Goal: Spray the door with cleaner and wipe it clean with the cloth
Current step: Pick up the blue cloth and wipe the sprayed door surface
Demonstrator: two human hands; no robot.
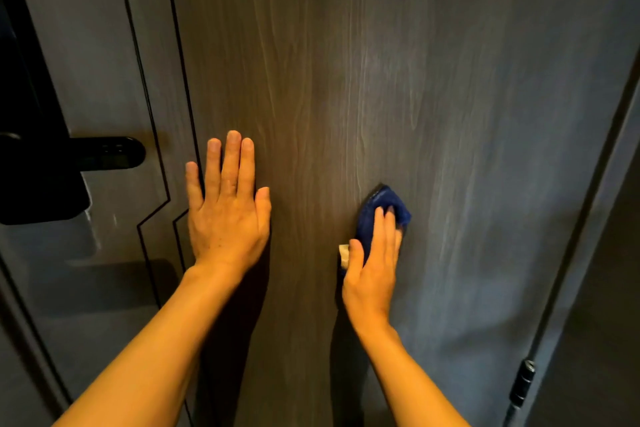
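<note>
The door (346, 80) fills almost the whole view. It is dark, with a brown wood look in the middle and long pale streaks running up and down. Toward the right it looks more grey-blue and a bit shiny.

The cloth (384, 215) is dark blue and soft, bunched up with a pointy top. It lies flat against the door, a little right of the middle and low down. A small pale tag (344, 256) sticks out at its lower left side.

The right hand (374, 263) presses on the cloth. Its fingers lie close together over the blue fabric, and the thumb rests by the tag. The hand pushes the cloth onto the door; I cannot tell if it is gripping it.

The left hand (227, 204) is flat on the bare door, to the left of the cloth and well apart from it. It is wide open, palm down, with straight fingers pointing up. It holds nothing. Both arms are bare.

Left of that hand, thin black lines (166, 184) run down the door and bend in a zigzag shape. Past them the door looks smooth and grey. A black handle (104, 152) sticks out there, long and rounded at the end, on a black lock plate (38, 198).

At the far right there is a dark frame (588, 253) along the door's edge. Low down on it sits a small metal hinge (523, 383).
</note>
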